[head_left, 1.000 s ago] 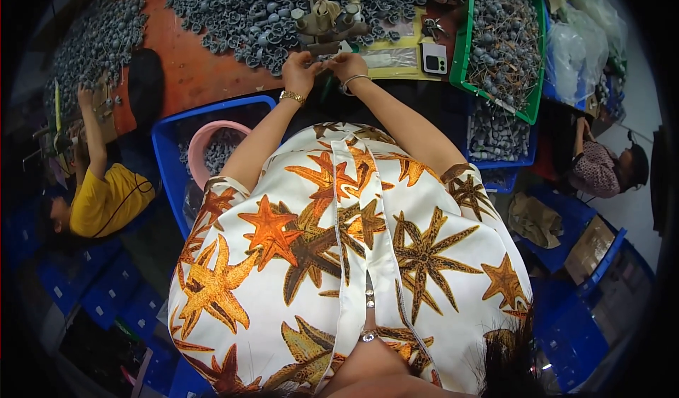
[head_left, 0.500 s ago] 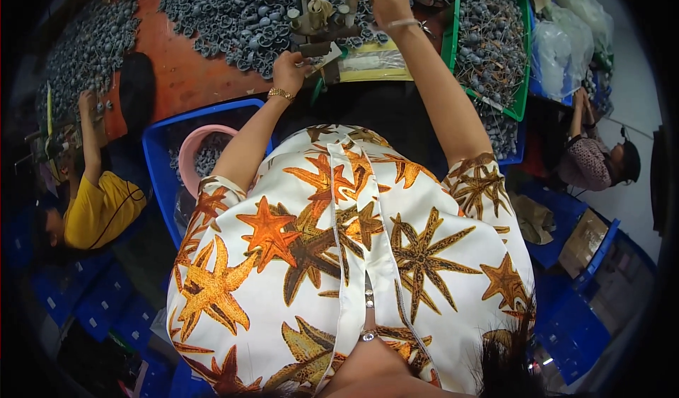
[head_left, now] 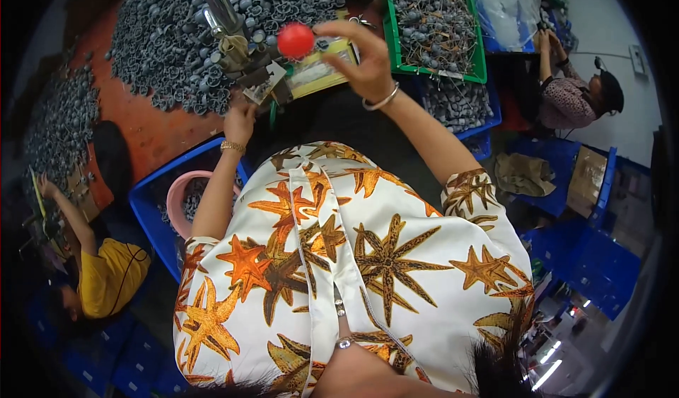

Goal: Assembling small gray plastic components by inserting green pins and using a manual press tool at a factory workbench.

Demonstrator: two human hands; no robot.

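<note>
My right hand (head_left: 364, 62) is raised beside a red ball knob (head_left: 296, 41). Its thumb and index finger are spread apart, the index fingertip close to the knob's right side; whether they touch I cannot tell. The knob stands next to a small bench press (head_left: 237, 48) with a shiny metal cylinder. Low at the press, my left hand (head_left: 239, 120) has its fingers closed at the edge of a pale metal plate (head_left: 267, 85). Anything in those fingers is too small or hidden to name. Grey round plastic parts (head_left: 170, 44) lie heaped behind and left of the press.
A green crate (head_left: 431, 23) of grey parts with thin wires stands right of the press. A blue bin (head_left: 152, 207) holding a pink round container (head_left: 185, 193) is by my left forearm. Co-workers sit at far left, in a yellow top (head_left: 113, 274), and far right (head_left: 573, 101).
The view has turned, shifting the bench leftward. My right hand has come down and nearer from the top edge, its fingers spreading, and the red knob has appeared. My left hand remains at the press.
</note>
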